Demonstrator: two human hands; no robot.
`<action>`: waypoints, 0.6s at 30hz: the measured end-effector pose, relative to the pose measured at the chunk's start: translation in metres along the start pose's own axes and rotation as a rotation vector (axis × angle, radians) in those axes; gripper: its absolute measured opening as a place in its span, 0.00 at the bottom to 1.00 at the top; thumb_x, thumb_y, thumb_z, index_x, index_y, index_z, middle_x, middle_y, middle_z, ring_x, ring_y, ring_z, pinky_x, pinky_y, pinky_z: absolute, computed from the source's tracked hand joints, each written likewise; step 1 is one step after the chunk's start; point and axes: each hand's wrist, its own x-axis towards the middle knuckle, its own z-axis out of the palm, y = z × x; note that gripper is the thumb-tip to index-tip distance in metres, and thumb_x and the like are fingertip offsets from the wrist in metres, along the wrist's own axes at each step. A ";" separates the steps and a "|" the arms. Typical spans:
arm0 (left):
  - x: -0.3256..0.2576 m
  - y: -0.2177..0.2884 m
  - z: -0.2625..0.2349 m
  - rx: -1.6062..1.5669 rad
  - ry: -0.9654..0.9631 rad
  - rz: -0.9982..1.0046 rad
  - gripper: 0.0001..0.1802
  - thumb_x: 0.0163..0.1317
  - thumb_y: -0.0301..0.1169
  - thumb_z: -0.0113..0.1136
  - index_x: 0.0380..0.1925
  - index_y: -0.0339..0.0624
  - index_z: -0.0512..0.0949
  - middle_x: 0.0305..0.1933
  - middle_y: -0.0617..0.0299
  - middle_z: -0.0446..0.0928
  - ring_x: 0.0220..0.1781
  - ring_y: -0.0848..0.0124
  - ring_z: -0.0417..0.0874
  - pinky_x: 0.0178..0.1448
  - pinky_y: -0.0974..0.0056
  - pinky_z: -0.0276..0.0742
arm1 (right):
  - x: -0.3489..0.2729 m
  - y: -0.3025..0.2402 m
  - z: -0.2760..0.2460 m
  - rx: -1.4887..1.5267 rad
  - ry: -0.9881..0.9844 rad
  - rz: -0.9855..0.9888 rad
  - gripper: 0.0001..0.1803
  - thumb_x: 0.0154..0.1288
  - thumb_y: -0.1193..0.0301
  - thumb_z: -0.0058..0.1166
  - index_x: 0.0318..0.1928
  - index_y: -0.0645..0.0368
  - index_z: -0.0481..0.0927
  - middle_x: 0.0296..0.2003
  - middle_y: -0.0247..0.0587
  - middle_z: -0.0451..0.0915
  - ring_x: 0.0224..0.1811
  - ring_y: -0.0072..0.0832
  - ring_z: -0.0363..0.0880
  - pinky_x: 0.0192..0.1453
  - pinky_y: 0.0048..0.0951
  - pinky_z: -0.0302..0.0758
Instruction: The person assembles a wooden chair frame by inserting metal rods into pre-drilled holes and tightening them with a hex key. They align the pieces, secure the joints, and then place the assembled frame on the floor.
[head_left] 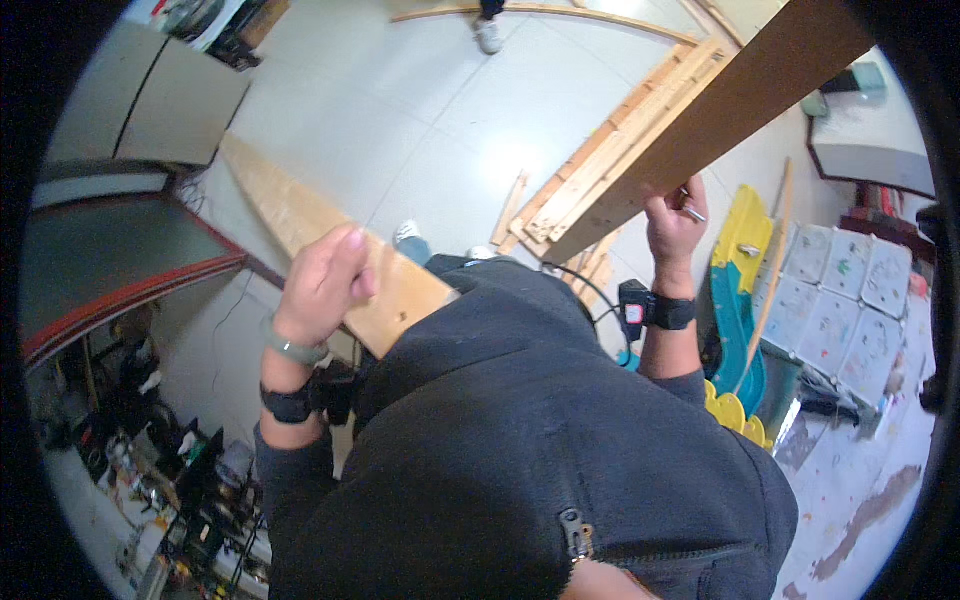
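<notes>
My left hand [322, 280] rests with curled fingers on a long pale wooden plank [300, 225] that runs from my chest out toward the upper left. My right hand [675, 225] grips the lower edge of a darker brown board [720, 110] that rises to the upper right, and it also pinches a small metal screw or bit [692, 212] between its fingers. Both wrists wear black straps, and the right strap carries a small device [633, 305]. My dark jacket hides the near ends of both boards.
Several wooden slats [610, 165] lie on the pale tiled floor ahead. Another person's shoe [489, 35] stands at the top. A red-edged workbench [110, 260] is at the left, with cluttered tools below it. Yellow and teal plastic pieces [740, 290] and white tiles [850, 300] lie at the right.
</notes>
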 end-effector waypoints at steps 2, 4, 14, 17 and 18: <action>-0.004 -0.007 0.007 0.057 0.029 0.067 0.21 0.76 0.40 0.37 0.25 0.42 0.67 0.19 0.67 0.68 0.22 0.80 0.67 0.29 0.73 0.65 | 0.005 0.004 -0.015 0.028 0.049 -0.053 0.21 0.56 0.75 0.66 0.49 0.63 0.74 0.41 0.34 0.79 0.41 0.21 0.76 0.48 0.23 0.73; -0.006 -0.010 0.014 0.079 0.050 0.053 0.20 0.76 0.39 0.39 0.27 0.41 0.69 0.18 0.69 0.67 0.22 0.81 0.66 0.28 0.73 0.63 | 0.011 0.006 -0.035 0.048 0.129 -0.115 0.20 0.57 0.74 0.66 0.49 0.63 0.74 0.41 0.34 0.79 0.42 0.21 0.76 0.49 0.24 0.73; -0.007 -0.020 0.013 0.085 0.198 0.027 0.12 0.74 0.34 0.43 0.48 0.39 0.73 0.23 0.72 0.65 0.25 0.84 0.63 0.30 0.76 0.61 | 0.033 0.038 -0.099 -0.166 0.620 0.124 0.14 0.59 0.71 0.65 0.42 0.65 0.78 0.38 0.37 0.81 0.40 0.23 0.76 0.49 0.25 0.71; -0.006 -0.020 0.014 0.060 0.212 -0.037 0.12 0.73 0.32 0.46 0.50 0.40 0.73 0.25 0.73 0.64 0.25 0.85 0.62 0.30 0.77 0.60 | 0.023 0.061 -0.095 -0.092 0.655 0.235 0.15 0.59 0.68 0.65 0.42 0.65 0.79 0.37 0.39 0.81 0.39 0.24 0.75 0.47 0.26 0.71; -0.004 -0.021 0.014 0.013 0.205 -0.064 0.12 0.72 0.32 0.47 0.50 0.40 0.73 0.26 0.73 0.64 0.26 0.85 0.62 0.30 0.77 0.60 | 0.019 0.072 -0.090 -0.073 0.689 0.305 0.16 0.59 0.68 0.65 0.42 0.65 0.78 0.37 0.39 0.81 0.39 0.24 0.75 0.47 0.26 0.71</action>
